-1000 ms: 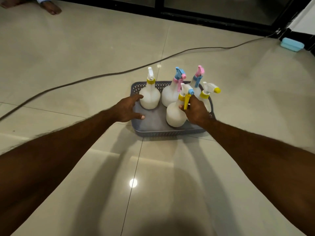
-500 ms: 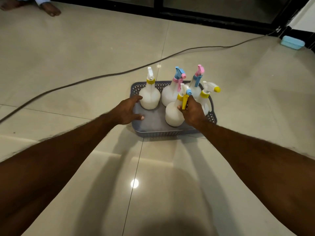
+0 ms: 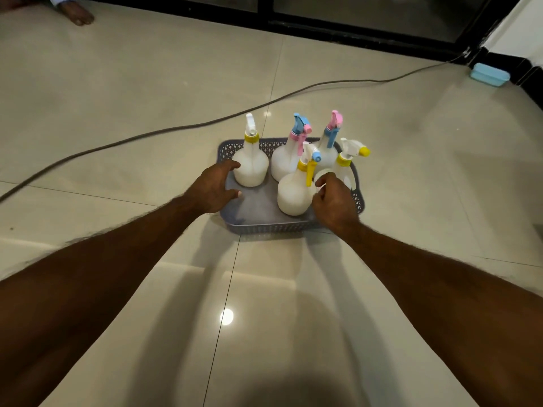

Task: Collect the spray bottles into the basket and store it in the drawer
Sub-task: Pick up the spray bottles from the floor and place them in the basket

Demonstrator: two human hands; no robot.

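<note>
Glossy cream tile floor (image 3: 117, 83), dark cable (image 3: 176, 127) trailing across it. Grey lattice basket (image 3: 264, 226) sits on the floor, five white spray bottles (image 3: 293, 198) upright inside. Left hand (image 3: 213, 188) rests at the basket's left rim, fingers spread, fingertip touching the yellow-collared bottle (image 3: 251, 168). Right hand (image 3: 333, 202) curled at the right rim; whether it grips anything cannot be told.
</note>
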